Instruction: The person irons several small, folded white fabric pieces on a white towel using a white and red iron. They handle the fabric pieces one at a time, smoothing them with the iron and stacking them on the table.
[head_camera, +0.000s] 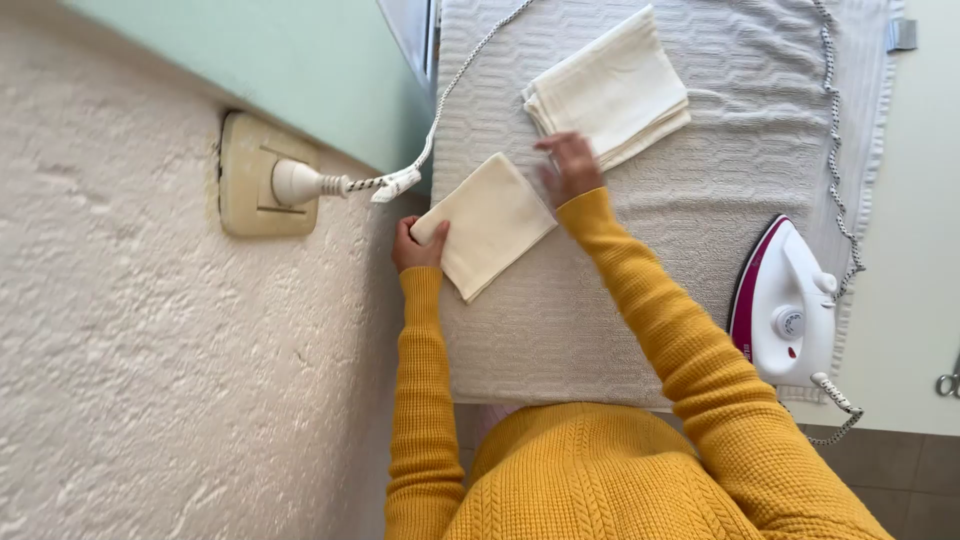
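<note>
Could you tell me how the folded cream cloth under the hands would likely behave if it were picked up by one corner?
The folded cream cloth looks thin and soft, so it would probably droop and unfold. It seems light. On the textured grey cover it likely drags rather than slides.

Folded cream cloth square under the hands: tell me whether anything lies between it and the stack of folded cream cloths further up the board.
Nothing visible does. The folded cream cloth square is held by the left hand; the right hand sits between it and the stack of folded cream cloths, over bare grey textured board cover.
</note>
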